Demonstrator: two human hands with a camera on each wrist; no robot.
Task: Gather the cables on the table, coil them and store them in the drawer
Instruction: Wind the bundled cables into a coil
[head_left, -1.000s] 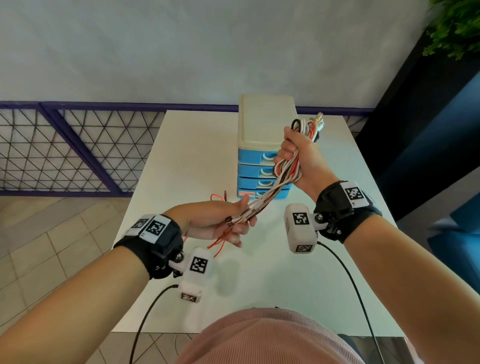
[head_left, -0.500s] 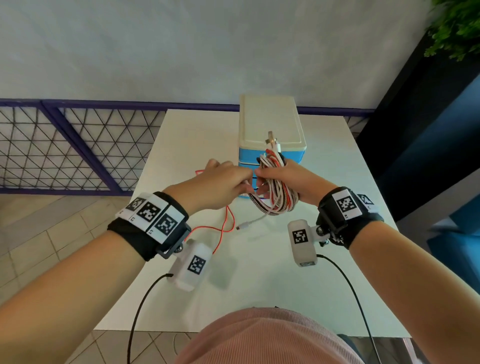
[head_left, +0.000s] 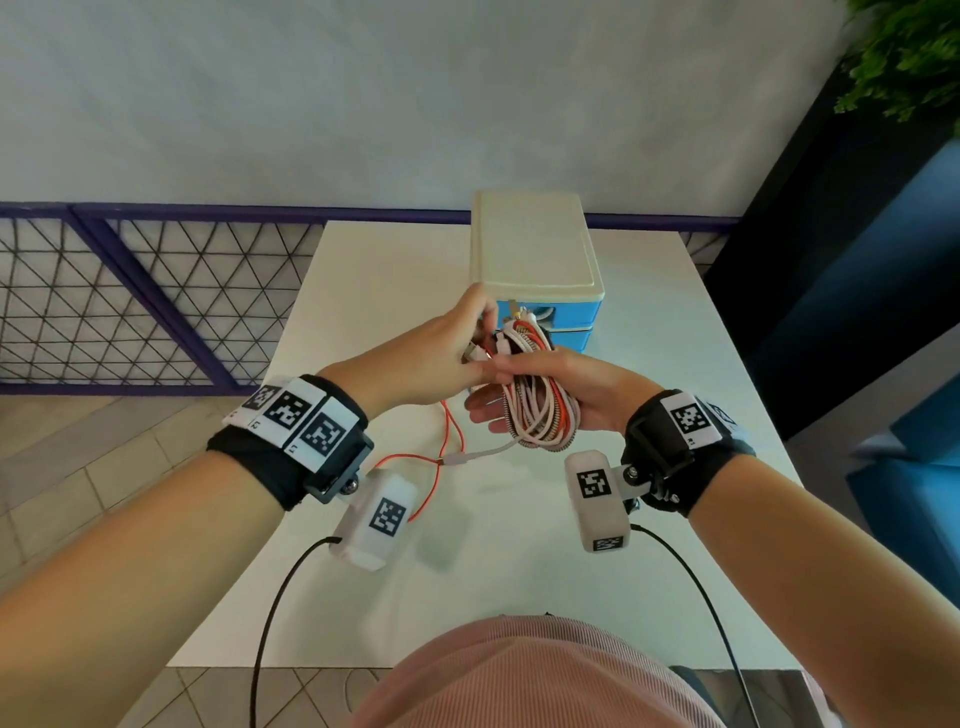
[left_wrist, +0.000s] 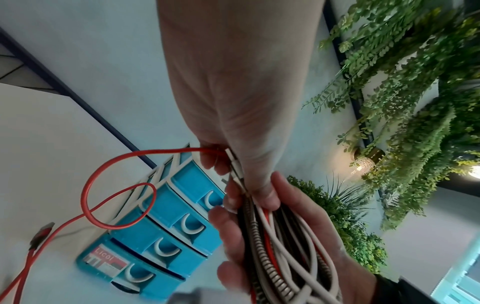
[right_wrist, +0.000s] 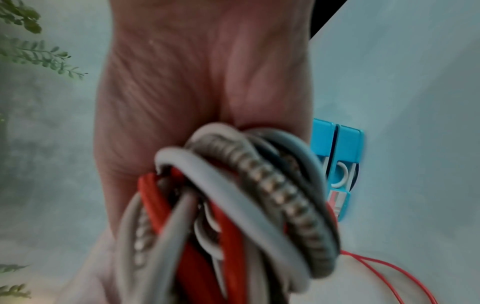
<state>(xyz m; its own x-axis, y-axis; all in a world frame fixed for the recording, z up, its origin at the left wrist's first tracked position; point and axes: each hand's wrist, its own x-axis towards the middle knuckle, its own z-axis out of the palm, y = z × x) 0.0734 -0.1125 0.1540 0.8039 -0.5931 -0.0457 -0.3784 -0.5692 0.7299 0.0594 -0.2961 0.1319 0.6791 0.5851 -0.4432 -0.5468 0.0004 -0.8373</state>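
- Since half a second ago, more loose cable has been drawn up into the cable bundle (head_left: 540, 410), gripped by the right hand (head_left: 566, 389) before the drawer unit (head_left: 535, 260).
- Strands at the bundle's top are pinched by the left hand (head_left: 431, 358).
- A red cable (head_left: 441, 467) trails over the table (head_left: 363, 291).

Drawer unit (head_left: 535, 249) at table (head_left: 363, 291) rear, cable bundle (head_left: 540, 410) held before it.

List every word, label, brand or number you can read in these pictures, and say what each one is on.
"Licol": on the sticker on the lowest drawer of the blue drawer unit; the smaller print under it is too blurred to read.
"L1", roughly: beside a square marker on the left wristband; too small to be sure.
"R1", roughly: on the right wristband; also unsure.
Square markers carry patterns, no words.
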